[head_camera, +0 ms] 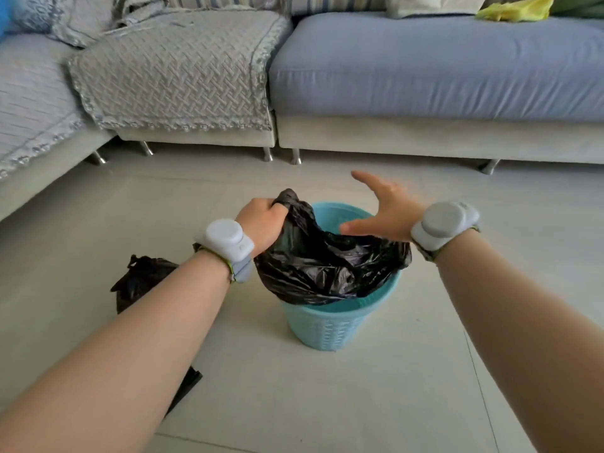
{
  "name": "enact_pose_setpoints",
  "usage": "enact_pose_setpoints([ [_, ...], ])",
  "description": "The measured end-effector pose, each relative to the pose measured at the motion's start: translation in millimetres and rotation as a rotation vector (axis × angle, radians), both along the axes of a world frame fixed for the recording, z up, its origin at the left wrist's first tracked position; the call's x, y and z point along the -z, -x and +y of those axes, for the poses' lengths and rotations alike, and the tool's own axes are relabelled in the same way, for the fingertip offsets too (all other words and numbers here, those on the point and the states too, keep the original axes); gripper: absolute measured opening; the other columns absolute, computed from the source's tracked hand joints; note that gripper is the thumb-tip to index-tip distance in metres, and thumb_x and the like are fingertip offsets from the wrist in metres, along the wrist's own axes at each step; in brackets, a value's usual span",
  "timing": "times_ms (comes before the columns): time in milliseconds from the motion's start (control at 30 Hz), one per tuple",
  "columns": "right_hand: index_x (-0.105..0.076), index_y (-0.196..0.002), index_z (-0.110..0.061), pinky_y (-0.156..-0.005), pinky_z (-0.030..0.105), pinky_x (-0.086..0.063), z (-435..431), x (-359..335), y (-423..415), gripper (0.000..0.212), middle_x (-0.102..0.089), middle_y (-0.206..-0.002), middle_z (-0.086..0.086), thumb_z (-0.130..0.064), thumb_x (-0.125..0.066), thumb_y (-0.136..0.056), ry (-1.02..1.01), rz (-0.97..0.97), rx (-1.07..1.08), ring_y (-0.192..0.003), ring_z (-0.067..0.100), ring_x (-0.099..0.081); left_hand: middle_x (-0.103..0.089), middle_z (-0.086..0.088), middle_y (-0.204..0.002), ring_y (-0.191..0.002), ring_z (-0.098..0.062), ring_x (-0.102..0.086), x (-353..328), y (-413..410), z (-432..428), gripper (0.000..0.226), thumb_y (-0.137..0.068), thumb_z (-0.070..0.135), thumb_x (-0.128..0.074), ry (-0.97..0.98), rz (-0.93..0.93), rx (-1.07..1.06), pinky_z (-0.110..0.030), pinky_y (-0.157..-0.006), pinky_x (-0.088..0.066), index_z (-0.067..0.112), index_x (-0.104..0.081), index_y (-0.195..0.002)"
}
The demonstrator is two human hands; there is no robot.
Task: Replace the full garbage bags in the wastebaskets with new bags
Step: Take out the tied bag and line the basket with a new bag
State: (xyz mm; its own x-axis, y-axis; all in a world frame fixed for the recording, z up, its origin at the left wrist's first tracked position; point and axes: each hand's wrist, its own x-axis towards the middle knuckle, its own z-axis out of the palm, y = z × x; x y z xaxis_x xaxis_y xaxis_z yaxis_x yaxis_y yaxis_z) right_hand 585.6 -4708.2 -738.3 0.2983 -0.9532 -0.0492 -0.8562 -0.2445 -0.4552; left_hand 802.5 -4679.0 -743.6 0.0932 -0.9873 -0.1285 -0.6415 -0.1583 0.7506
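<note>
A light blue plastic wastebasket [323, 325] stands on the tiled floor in front of me. A black garbage bag [327, 266] bulges out of its top. My left hand [261, 223] grips the gathered neck of that bag at the basket's far left rim. My right hand [382, 210] hovers over the right side of the basket with fingers spread, holding nothing. A second black bag [140, 279], tied at the top, sits on the floor to the left, partly hidden by my left forearm.
A sofa with a grey woven cover [173, 73] and a blue cushion [434, 67] runs across the back, on metal legs. A flat black piece [188, 387] lies on the floor under my left arm. Pale tiled floor [327, 403] surrounds the basket.
</note>
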Motion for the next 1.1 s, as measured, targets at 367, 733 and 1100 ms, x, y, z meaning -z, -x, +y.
enact_pose_setpoints([
  [367, -0.054, -0.120, -0.025, -0.091, 0.025, -0.041, -14.5, 52.2, -21.6, 0.052, -0.057, -0.112, -0.007, -0.043, -0.073, -0.075, -0.209, -0.358, -0.085, -0.103, 0.009, -0.054, -0.037, -0.005, -0.056, -0.059, -0.024, -0.036, 7.9, 1.9, -11.7, 0.044, -0.096, 0.030, -0.045, 0.107, -0.066, 0.016, -0.031, -0.057, -0.025, 0.014, -0.034, -0.057],
  [733, -0.055, -0.123, -0.024, -0.099, 0.028, -0.038, -25.7, 68.2, -19.5, 0.046, -0.058, -0.123, -0.004, -0.033, -0.071, -0.080, -0.196, -0.425, -0.155, -0.111, 0.010, -0.051, -0.043, -0.002, -0.053, -0.054, -0.019, -0.039, 18.4, 21.7, -25.6, 0.042, -0.094, 0.030, -0.049, 0.097, 0.018, 0.017, -0.029, -0.058, -0.031, 0.014, -0.045, -0.055],
  [1100, -0.062, -0.079, -0.021, -0.064, 0.028, -0.044, -40.3, 95.9, 19.9, 0.007, -0.061, -0.070, 0.001, -0.018, -0.061, -0.085, -0.070, -0.325, 0.199, -0.074, 0.028, -0.061, -0.059, -0.006, -0.083, -0.082, -0.028, -0.053, 77.0, -5.5, -16.6, 0.021, -0.092, 0.028, -0.052, 0.051, -0.522, -0.008, -0.028, -0.066, -0.030, 0.014, -0.058, -0.078],
])
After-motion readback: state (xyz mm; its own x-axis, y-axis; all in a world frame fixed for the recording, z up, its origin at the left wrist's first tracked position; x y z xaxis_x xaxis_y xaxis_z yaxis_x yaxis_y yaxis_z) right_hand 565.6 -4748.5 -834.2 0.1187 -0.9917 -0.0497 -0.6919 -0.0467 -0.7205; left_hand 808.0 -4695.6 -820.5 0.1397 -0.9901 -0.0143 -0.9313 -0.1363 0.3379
